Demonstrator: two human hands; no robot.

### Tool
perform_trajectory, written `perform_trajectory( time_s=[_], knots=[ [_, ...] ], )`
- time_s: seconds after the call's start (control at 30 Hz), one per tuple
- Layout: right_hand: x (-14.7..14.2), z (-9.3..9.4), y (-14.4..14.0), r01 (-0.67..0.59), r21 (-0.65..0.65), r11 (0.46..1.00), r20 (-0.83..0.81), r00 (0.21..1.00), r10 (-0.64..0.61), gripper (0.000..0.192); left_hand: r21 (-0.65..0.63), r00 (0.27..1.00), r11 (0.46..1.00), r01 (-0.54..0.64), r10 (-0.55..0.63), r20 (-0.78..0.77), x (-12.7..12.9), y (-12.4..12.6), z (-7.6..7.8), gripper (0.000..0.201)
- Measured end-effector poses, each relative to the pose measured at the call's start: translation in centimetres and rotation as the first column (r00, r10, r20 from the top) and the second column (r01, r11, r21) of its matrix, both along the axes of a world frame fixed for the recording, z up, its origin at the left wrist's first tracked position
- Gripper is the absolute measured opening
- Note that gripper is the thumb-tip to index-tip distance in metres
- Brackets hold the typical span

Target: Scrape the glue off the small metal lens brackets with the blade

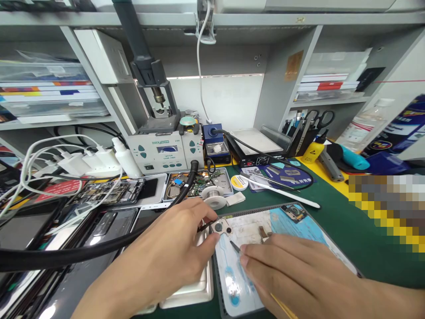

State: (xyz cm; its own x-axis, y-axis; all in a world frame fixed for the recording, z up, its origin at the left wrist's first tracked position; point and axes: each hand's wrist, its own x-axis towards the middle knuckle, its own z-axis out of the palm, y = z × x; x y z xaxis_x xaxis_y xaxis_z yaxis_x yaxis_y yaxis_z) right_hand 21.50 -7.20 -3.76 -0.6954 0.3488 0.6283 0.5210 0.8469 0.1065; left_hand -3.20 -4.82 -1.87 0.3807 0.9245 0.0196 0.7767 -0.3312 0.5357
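2 pinches: LH metal pc, RH tool.

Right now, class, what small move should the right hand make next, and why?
Probably ease the tool in the right hand slightly closer to the metal part. Its dark tip points that way but appears just short of it, while the left hand's thumb and fingers are at the part's edge, seemingly steadying it at the mat.
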Motion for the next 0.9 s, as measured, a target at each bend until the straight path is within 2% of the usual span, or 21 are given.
perform_trajectory(
  time_s=[0.2, 0.53, 0.73, 0.9],
  knots=[
    [0.2, 0.7, -0.2, 0.003, -0.020, 1.000, 0.088, 0.996, -0.001, 0.046, 0.005, 1.000, 1.000, 0.003, -0.003, 0.001, 0.0, 0.0, -0.2, 0.012],
    [0.5, 1.0, -0.3, -0.025, 0.007, 1.000, 0.094, 0.995, 0.024, 0.046, -0.006, 1.000, 1.000, -0.002, 0.002, -0.019, 0.0, 0.1, 0.2, 0.012],
    [0.5, 1.4, 0.0, -0.046, -0.006, 0.999, 0.128, 0.991, 0.047, 0.033, 0.004, 1.000, 1.000, 0.004, -0.004, -0.010, -0.1, 0.1, 0.1, 0.011],
    [0.4, 1.6, -0.1, -0.039, -0.004, 0.999, 0.129, 0.991, 0.039, 0.034, 0.001, 1.000, 1.000, 0.002, -0.002, -0.021, 0.0, 0.0, 0.3, 0.011]
  ],
)
